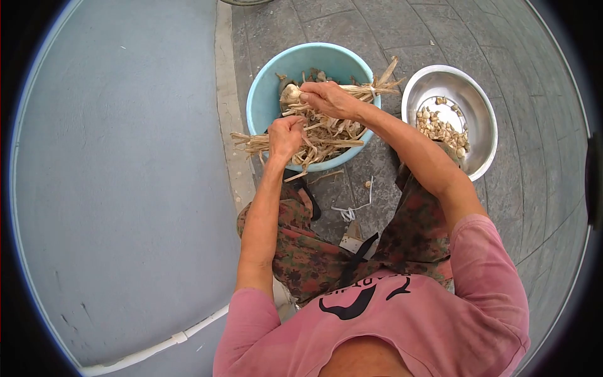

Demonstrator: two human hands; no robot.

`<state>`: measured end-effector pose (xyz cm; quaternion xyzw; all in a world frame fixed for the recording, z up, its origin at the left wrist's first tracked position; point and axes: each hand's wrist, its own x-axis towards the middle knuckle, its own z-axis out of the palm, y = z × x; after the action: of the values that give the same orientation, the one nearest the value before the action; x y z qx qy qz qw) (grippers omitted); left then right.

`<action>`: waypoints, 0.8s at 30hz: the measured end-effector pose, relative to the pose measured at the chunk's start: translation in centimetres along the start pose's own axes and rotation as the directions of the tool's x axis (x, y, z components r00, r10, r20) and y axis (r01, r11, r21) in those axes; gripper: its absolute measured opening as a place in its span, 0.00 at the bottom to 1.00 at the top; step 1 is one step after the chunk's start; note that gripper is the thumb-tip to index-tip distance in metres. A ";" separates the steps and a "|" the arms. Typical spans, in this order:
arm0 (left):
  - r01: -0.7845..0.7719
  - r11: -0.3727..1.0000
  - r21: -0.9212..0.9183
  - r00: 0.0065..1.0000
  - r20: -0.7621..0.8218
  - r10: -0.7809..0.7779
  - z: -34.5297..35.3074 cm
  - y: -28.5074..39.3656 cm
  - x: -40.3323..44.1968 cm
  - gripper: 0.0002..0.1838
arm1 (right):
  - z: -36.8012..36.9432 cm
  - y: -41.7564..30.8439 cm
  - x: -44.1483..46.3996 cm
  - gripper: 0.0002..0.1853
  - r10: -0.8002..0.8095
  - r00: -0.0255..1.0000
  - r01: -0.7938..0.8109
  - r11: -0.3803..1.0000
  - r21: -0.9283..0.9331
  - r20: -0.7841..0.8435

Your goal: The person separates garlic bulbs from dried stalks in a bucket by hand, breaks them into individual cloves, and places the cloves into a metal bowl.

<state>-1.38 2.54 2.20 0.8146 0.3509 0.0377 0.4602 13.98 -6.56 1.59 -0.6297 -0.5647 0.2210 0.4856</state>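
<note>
A turquoise basin (260, 74) holds dried garlic stalks (326, 146) and husks. My right hand (328, 99) is closed around a dried garlic plant, whose pale bulb (290, 95) shows at the left of my fingertips; its stalks appear to reach right, over the basin's rim. My left hand (286, 136) is closed just below and left of it, over the dry stalks, with its fingertips together; what they pinch is too small to make out. More dry stalks stick out past the basin's left rim beside my left hand.
To the right, a steel bowl (481, 135) holds many loose garlic cloves (442, 130). A white string (347, 214) lies on the grey paved floor (392, 213) between my legs. A smooth blue-grey surface (125, 188) with a pale edge runs along the left.
</note>
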 end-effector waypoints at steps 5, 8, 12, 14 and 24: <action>-0.250 0.961 0.122 0.956 -0.126 0.264 -0.6 -0.6 -0.5 0.25 | 0.4 1.5 0.3 0.12 -0.291 0.947 0.257 0.941 -0.222 -0.137; -0.270 0.908 -0.322 0.953 -0.225 0.204 -2.0 3.1 -1.5 0.21 | 0.8 1.4 0.7 0.12 -0.458 0.879 0.394 0.854 -0.340 -0.134; -0.325 0.918 -0.229 0.916 -0.316 0.246 -1.7 3.0 -1.5 0.13 | 0.9 -1.0 0.1 0.11 -0.219 0.971 0.193 0.955 -0.227 -0.092; -0.321 0.860 -0.396 0.924 -0.329 0.194 -1.7 2.9 -1.6 0.13 | 0.6 -1.7 0.3 0.12 -0.145 0.988 0.143 0.989 -0.024 -0.057; -0.148 0.831 -0.536 0.966 -0.257 0.006 -1.3 2.0 -1.5 0.15 | 0.5 -2.7 -1.0 0.10 -0.188 0.982 0.180 0.972 -0.154 -0.036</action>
<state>-2.00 1.92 4.88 0.6502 0.3457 0.2556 0.6264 11.96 -7.63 3.47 -0.6148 -0.6232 0.1161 0.4692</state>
